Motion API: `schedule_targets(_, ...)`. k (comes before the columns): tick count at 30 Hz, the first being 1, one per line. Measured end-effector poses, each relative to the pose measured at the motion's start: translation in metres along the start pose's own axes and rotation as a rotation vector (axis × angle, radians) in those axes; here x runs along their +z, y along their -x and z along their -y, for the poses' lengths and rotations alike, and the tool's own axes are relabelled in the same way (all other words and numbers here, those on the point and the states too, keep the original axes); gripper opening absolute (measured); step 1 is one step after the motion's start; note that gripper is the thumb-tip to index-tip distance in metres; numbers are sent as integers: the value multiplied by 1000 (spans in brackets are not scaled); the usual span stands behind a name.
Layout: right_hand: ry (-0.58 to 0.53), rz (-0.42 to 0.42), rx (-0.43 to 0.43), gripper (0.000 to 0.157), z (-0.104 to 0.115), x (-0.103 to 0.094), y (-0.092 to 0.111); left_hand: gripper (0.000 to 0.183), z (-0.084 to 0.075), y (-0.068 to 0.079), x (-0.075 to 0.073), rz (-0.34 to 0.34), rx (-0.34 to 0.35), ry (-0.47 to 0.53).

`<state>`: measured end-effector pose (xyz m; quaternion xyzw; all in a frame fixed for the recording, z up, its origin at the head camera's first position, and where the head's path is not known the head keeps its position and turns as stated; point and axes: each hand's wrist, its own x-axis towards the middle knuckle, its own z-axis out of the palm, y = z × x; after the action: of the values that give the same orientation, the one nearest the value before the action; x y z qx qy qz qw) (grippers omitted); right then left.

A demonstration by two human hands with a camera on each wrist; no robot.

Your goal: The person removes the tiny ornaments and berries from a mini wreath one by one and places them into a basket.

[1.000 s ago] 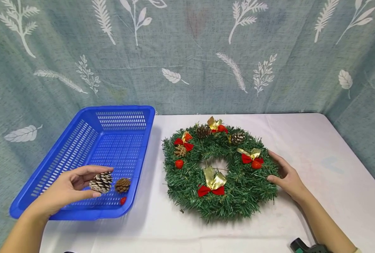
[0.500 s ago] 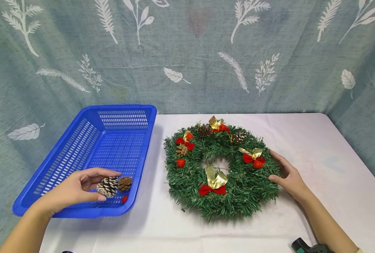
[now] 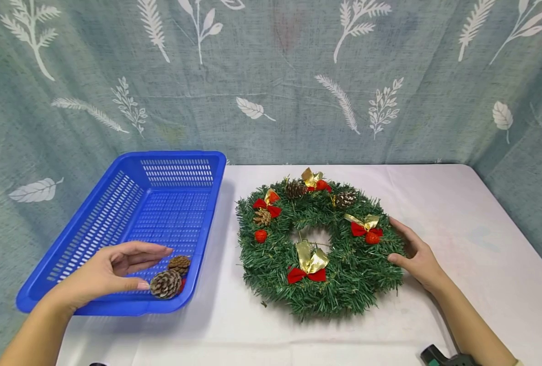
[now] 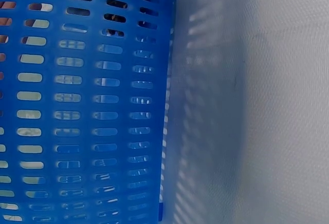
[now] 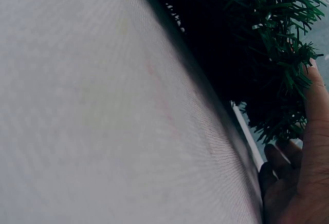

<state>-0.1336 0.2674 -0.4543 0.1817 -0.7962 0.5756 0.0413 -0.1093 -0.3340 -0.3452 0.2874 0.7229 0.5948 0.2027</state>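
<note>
Left hand spread beside frosted pinecone, contact unclear | it partly hides red ball | basket wall blocks left-wrist view | right hand grips wreath

No text, label, brand, number or sign can be read in any of the views.
</note>
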Motion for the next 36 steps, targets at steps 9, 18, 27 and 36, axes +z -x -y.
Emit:
schedule_targets(9,12,1,9,76,0,0,0,62,1,-2,-2,30,109,27)
schedule_targets(18,-14,3,9,76,1,0,0,72,-1,-3,-1,-6,245,25)
schedule_targets(27,-14,2,10,76,0,-1,0,74,-14,-8,5,-67,305,-22)
schedule_targets(36,-26,4,-4,76,0,0,0,71,-23,-21,17,-180,451,27)
